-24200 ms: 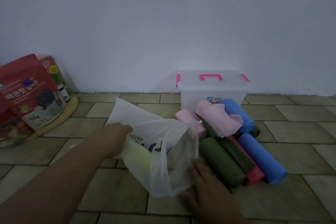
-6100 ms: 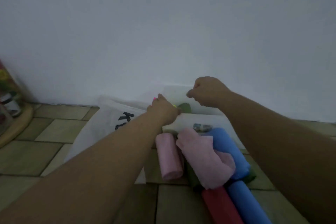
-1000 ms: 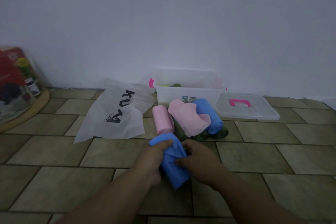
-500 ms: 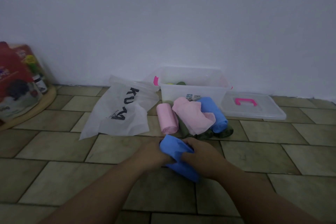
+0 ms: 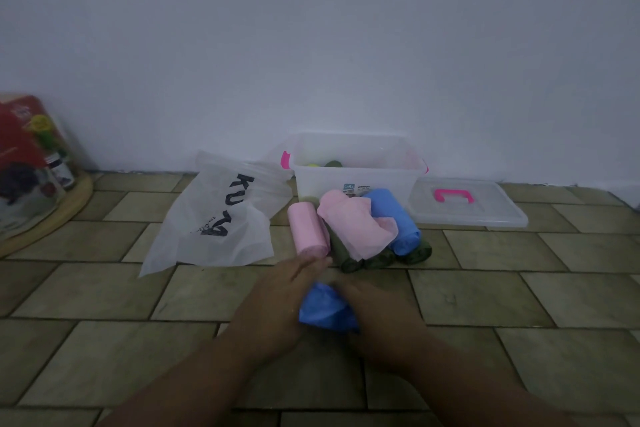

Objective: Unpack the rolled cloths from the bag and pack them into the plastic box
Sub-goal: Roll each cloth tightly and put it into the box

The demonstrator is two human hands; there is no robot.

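A blue cloth (image 5: 325, 308) lies on the tiled floor between my hands. My left hand (image 5: 280, 302) lies over its left side with fingers stretched forward, and my right hand (image 5: 377, 315) presses on its right side. Beyond them lies a pile: a pink roll (image 5: 308, 230), a loosened pink cloth (image 5: 356, 225), a blue roll (image 5: 394, 218) and dark green rolls (image 5: 381, 256). The clear plastic box (image 5: 322, 184) stands open against the wall, with a dark green roll (image 5: 333, 164) and a yellow-green one showing inside. The white bag (image 5: 214, 218) lies flat to the left.
The box's clear lid (image 5: 467, 204) with a pink handle lies on the floor right of the box. At far left, red packets (image 5: 20, 156) and a small jar stand on a round wooden tray (image 5: 69, 204). A white wall closes the back.
The blue cloth has sunk lower under my hands and looks more bunched. My left fingers have stretched out forward over it. The pile, box and bag have not moved.
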